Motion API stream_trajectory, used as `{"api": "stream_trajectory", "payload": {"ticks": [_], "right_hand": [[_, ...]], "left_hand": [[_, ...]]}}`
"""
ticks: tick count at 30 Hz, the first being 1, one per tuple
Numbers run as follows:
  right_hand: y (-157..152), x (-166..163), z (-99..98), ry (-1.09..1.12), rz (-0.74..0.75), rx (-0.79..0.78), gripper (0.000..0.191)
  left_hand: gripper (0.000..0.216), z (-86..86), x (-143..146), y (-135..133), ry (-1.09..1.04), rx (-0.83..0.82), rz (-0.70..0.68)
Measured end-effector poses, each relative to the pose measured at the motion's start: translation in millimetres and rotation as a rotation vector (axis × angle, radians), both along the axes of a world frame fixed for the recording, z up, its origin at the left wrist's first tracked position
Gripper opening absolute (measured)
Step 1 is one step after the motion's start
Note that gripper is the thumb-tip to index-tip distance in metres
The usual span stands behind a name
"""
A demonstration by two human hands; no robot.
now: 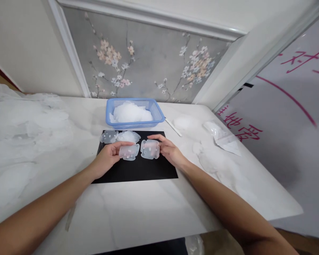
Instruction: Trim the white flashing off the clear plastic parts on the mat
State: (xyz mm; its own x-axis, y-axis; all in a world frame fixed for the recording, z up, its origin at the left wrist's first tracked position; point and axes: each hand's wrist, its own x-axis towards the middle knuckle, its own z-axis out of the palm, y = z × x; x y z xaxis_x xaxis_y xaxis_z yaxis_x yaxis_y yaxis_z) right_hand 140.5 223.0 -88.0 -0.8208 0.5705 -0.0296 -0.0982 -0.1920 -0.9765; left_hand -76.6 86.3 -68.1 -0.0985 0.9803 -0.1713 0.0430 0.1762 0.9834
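Observation:
My left hand [110, 156] is closed on a translucent, frosted plastic piece [129, 152] with rounded corners and small pale bumps. A second piece of the same kind [150, 149] is gripped at its right edge by my right hand [170, 150]. Both pieces are held side by side above a black mat [138, 173], a narrow gap between them. Behind my left hand, another such piece [108, 136] lies at the mat's back left corner, beside a whitish clump of similar translucent material [129, 136].
A blue plastic basket [134, 124] with a white, filmy heap inside stands behind the mat. Right of it lies a thin white stick-like tool [173, 126]. A clear plastic bag [222, 137] rests farther right. Crumpled clear plastic [23, 120] covers the left of the marbled table [149, 209].

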Motion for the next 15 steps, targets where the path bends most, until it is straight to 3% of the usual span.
{"api": "stream_trajectory", "payload": {"ticks": [4, 11, 15], "right_hand": [[2.0, -0.1, -2.3, 0.011, 0.007, 0.053, 0.055], [3.9, 0.8, -6.4, -0.019, -0.057, 0.149, 0.032], [3.2, 0.0, -7.2, -0.028, -0.183, 0.054, 0.029]], "left_hand": [[0.056, -1.1, -1.1, -0.1, -0.039, 0.013, -0.003], [0.052, 2.8, 1.1, -0.8, -0.063, 0.011, -0.009], [0.054, 0.7, -0.1, -0.6, -0.093, 0.018, -0.008]]}}
